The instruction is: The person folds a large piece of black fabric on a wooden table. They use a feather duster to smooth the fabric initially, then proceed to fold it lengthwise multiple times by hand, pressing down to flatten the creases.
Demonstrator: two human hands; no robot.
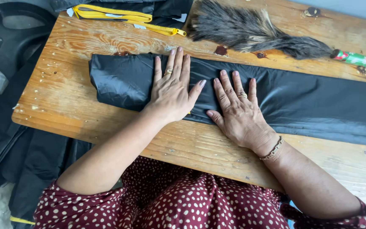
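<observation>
Left fingers [175, 63]: stretched flat and slightly fanned, tips toward 12 o'clock, thumb swung out toward 2 o'clock; a ring on one finger; nothing pinched, only pressing down.
Left hand [172, 91]: palm down on the black fabric, heel near the cloth's 6 o'clock edge.
Left forearm: bare, running back toward 7 o'clock to a sleeve of dark red cloth with white dots.
Right fingers [229, 87]: flat and a little spread, tips toward 11 o'clock, thumb out toward 9 o'clock close to the left thumb; a ring on one finger; nothing gripped.
Right hand [240, 114]: palm down, fingers and palm on the fabric, heel at the cloth's near edge over the wood.
Right wrist and forearm: chain bracelet [274, 148] at the wrist, arm bare, running back toward 4 o'clock.
Black fabric [310, 99]: long folded strip lying across the wooden table [64, 97], from a rounded fold at 9 o'clock out past the frame at 3 o'clock; pinned under both palms near the middle.
Feather duster [250, 32]: dark bristles at 12 o'clock beyond the fabric, green patterned handle [354, 58] pointing to 3 o'clock.
Yellow strap [123, 16]: at 11 o'clock, at the table's far edge, well apart from both hands.
</observation>
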